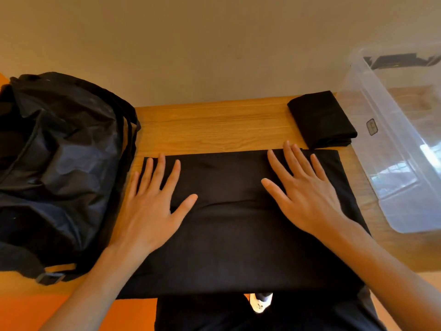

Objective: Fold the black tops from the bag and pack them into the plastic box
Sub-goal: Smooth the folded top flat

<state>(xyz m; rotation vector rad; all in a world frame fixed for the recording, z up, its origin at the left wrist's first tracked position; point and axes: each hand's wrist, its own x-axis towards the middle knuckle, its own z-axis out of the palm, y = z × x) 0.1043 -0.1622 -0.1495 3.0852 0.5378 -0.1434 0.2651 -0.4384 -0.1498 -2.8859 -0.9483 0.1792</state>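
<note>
A black top (233,230) lies spread flat on the wooden table (210,125) in front of me, partly folded into a wide rectangle. My left hand (152,201) presses flat on its left part with fingers straight and spread. On the right part my right hand (303,189) lies flat too, fingers straight. A second black top (322,119), folded small, sits at the table's back right. The black bag (59,168) stands crumpled on the left. The clear plastic box (401,144) stands on the right, with something dark showing at its far end.
A plain wall runs behind the table's far edge. Orange floor (133,314) shows below the table's near edge, along with a white shoe (260,304). Bare wood lies between the bag and the folded top.
</note>
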